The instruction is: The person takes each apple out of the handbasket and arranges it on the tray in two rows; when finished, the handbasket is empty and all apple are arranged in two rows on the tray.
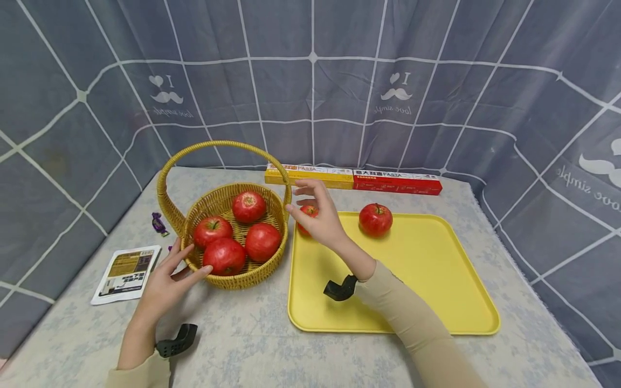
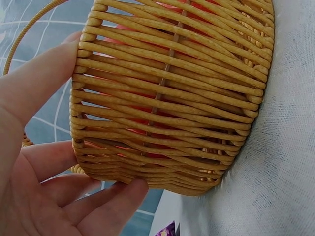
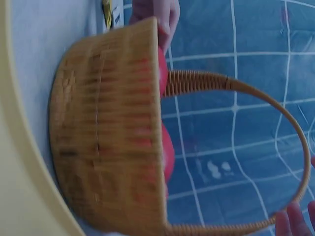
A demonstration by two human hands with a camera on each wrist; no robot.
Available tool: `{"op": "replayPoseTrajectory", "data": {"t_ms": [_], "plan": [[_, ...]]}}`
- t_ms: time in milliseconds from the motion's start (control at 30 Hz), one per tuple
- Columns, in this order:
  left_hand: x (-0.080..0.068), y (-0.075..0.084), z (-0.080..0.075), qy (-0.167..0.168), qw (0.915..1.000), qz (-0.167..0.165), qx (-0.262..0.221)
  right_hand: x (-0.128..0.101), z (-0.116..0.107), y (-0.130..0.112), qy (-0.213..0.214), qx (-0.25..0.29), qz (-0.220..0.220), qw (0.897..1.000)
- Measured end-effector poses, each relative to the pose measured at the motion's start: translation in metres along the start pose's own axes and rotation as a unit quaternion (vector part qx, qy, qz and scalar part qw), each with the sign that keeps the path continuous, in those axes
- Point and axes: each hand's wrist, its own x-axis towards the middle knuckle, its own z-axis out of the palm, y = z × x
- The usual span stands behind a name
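A round wicker basket with a tall arched handle stands on the cloth-covered table, holding several red apples. My left hand is at its near left rim, thumb and index fingertips over the edge. In the left wrist view, the outer fingers extend along the woven wall. My right hand is raised at the handle's right side, its fingers spread and the thumb tip right at the handle. Behind this hand, another red apple is partly hidden. The basket looks blurred in the right wrist view.
A yellow tray lies right of the basket, with a red apple near its far edge. Behind stand yellow and red pasta boxes. At left are a white packet and a purple-wrapped candy.
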Motion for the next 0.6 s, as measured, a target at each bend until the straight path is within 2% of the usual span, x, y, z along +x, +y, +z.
{"op": "replayPoseTrajectory", "data": {"t_ms": [133, 267, 600], "plan": [[-0.001, 0.001, -0.001, 0.002, 1.0000, 0.000, 0.001, -0.001, 0.022, 0.025, -0.054, 0.041, 0.025, 0.997], [-0.001, 0.002, -0.001, 0.002, 1.0000, 0.001, -0.001, 0.000, 0.038, 0.044, -0.108, 0.073, 0.072, 0.989], [-0.001, 0.003, 0.000, 0.005, 1.0000, 0.004, 0.003, 0.006, 0.056, 0.070, -0.188, -0.007, 0.122, 0.975]]}}
